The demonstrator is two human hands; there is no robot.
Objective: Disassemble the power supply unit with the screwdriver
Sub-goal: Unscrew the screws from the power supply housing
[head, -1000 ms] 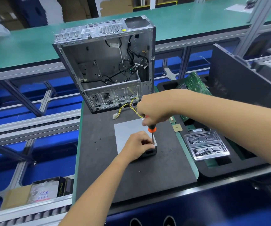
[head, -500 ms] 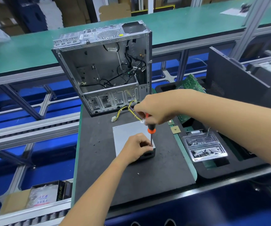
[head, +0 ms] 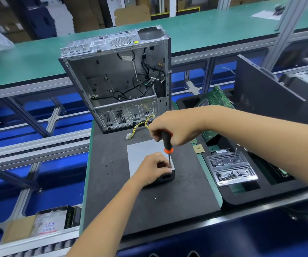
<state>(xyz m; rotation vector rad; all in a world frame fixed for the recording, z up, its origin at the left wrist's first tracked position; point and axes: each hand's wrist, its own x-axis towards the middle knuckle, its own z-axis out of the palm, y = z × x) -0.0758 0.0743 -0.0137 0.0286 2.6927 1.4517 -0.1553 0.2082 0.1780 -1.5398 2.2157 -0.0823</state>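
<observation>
Power supply unit (head: 145, 153), a grey metal box, lies flat on the dark mat of my desk (head: 112, 201), just in front of the open computer case (head: 116, 78). My left hand (head: 153, 168) curls around its near right corner, gripping it. My right hand (head: 170, 125) is wrapped around the black-and-orange screwdriver (head: 167, 143), held upright with its tip at that corner. A clear screw tray (head: 231, 168) sits to the right. The box (head: 69, 218) at lower left reads "PRIME".

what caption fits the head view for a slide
Right hand drives a screwdriver into the power supply unit, steadied by the left hand.
</observation>
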